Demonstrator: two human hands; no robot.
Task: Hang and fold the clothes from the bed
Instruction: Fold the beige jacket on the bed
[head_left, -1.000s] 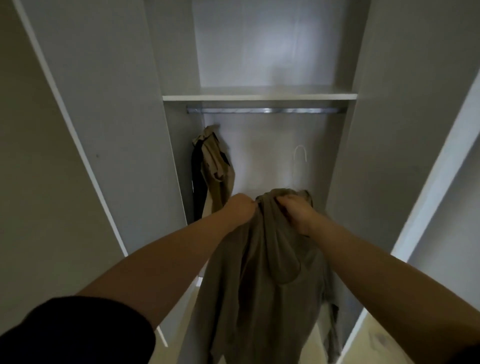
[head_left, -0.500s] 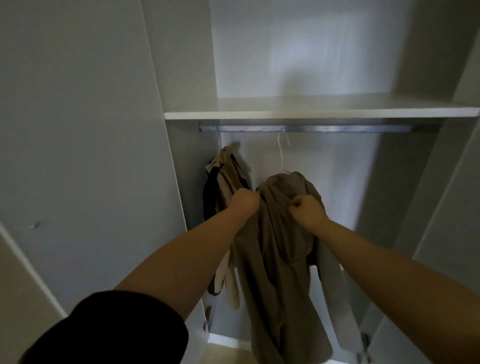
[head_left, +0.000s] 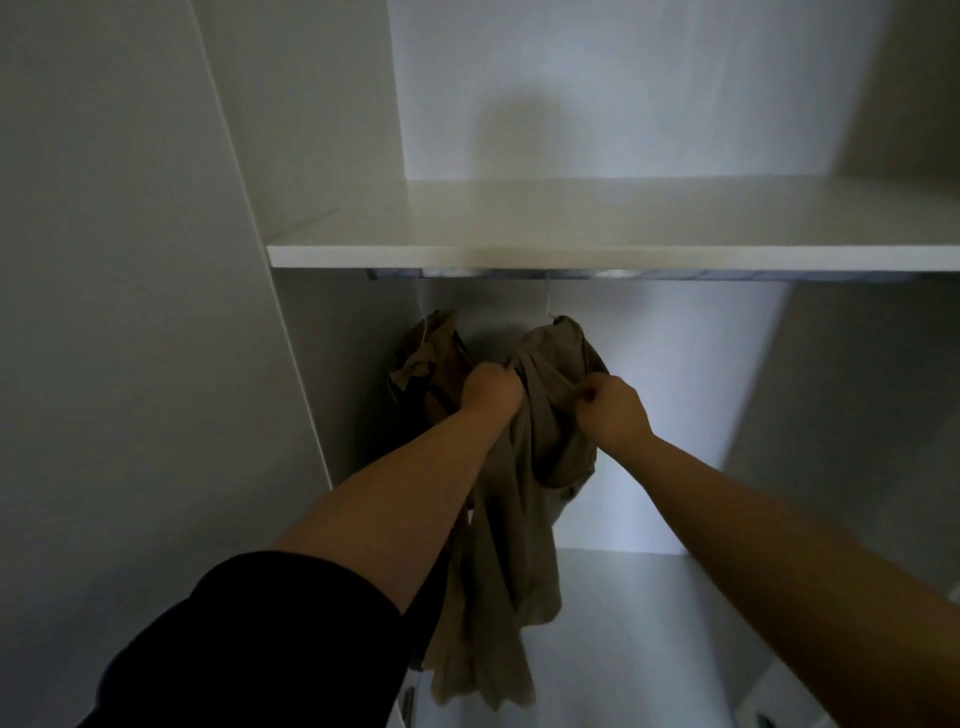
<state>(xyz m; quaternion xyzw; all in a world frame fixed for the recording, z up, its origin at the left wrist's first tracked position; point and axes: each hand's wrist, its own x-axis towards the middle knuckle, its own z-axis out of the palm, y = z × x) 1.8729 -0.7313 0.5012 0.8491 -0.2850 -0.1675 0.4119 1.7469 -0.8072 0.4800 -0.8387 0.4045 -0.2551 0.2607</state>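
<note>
Head cam: the tan hoodie (head_left: 498, 571) hangs long-ways straight down between the forearms, left hand (head_left: 491, 392) and right hand (head_left: 613, 413) each clamped on its collar fabric about level, with the thin hanger hook (head_left: 548, 304) rising just above them to the rail (head_left: 493, 274) under the shelf (head_left: 571, 254)

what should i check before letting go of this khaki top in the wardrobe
1. The white wire hanger hook sits over the silver metal rail: cannot tell; the white shelf edge hides its top.
2. The left hand grips the khaki hooded top: ok.
3. The right hand pinches its other side: ok.
4. The top lies smooth on the hanger: not ok, bunched at the hands.
5. Gap to the tan garment hanging at left: cannot tell; the left hand overlaps it.
</note>
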